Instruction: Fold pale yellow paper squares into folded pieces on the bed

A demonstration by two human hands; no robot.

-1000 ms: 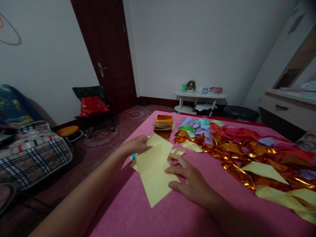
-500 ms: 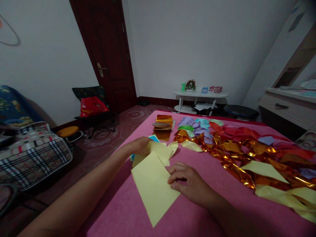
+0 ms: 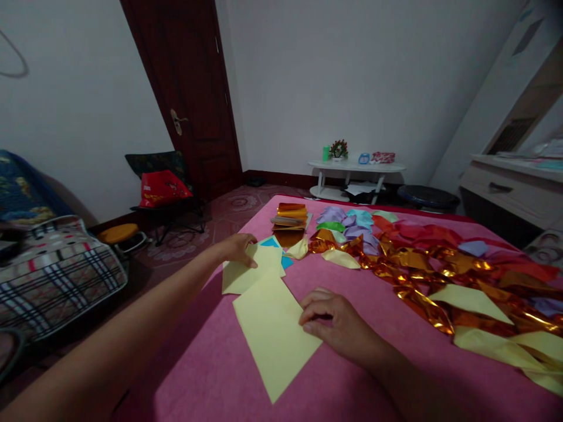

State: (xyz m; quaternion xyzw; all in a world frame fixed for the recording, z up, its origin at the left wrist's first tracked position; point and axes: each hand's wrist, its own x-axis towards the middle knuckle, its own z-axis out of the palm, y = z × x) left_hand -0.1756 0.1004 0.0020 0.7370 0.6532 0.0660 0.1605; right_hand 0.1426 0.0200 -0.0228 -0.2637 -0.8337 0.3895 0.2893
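A square sheet of yellow paper [image 3: 275,337] lies on the pink tablecloth [image 3: 206,363], turned with one corner toward me. At its right edge rests my right hand [image 3: 329,319], fingers curled and fingertips closed on the paper's edge. My left hand [image 3: 237,249] grips further yellow sheets [image 3: 259,272] beyond it, thumb on top, other fingers partly hidden. Blue paper [image 3: 287,261] peeks out from behind those sheets. Just past it sits a folded yellow paper piece [image 3: 298,248].
A stack of gold foil paper [image 3: 289,220] stands farther back. Twisted gold foil pieces [image 3: 422,305] and folded purple paper pieces [image 3: 334,215] cover the table's right side. Beyond are a white side table [image 3: 356,167], a dark stool [image 3: 428,198] and a red bag [image 3: 163,187] on a chair.
My left hand has moved left with the yellow sheets, which now lie flatter. More blue paper shows. The folded yellow piece sits farther back. My right hand has stayed in place.
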